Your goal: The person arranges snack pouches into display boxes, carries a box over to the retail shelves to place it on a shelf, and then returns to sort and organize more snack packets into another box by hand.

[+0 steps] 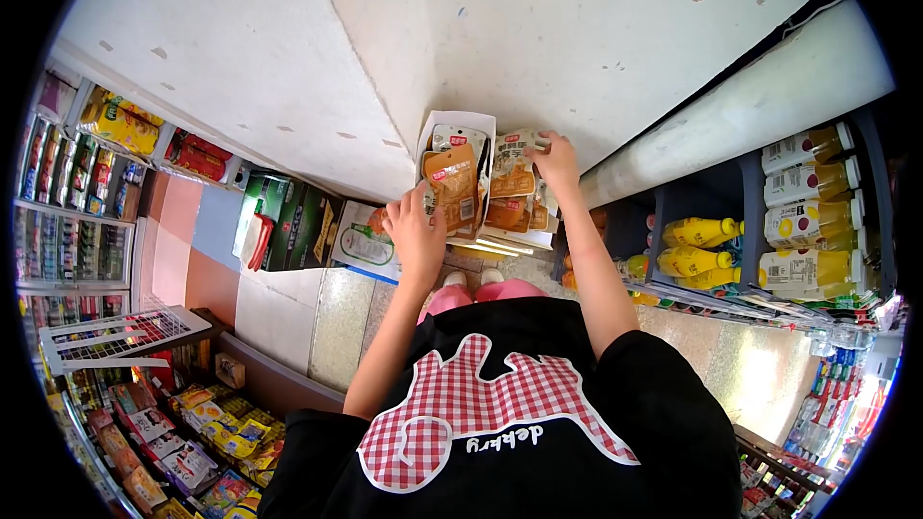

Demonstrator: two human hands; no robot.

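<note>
My left hand (416, 229) is at the left side of a white open box (487, 121), its fingers closed on the edge of an orange-brown snack packet (452, 181). My right hand (557, 165) is at the right, with thumb and fingers pinching the top corner of a beige packet (512, 152). More orange and brown packets lie below the beige one in the right-hand box. The left box holds further packets behind the orange-brown one.
Painted white walls rise behind the boxes. A green carton (288, 221) and a flat white-green box (365, 242) stand at the left. Shelves of bottles (806, 223) are at the right. Snack racks (192, 437) fill the lower left.
</note>
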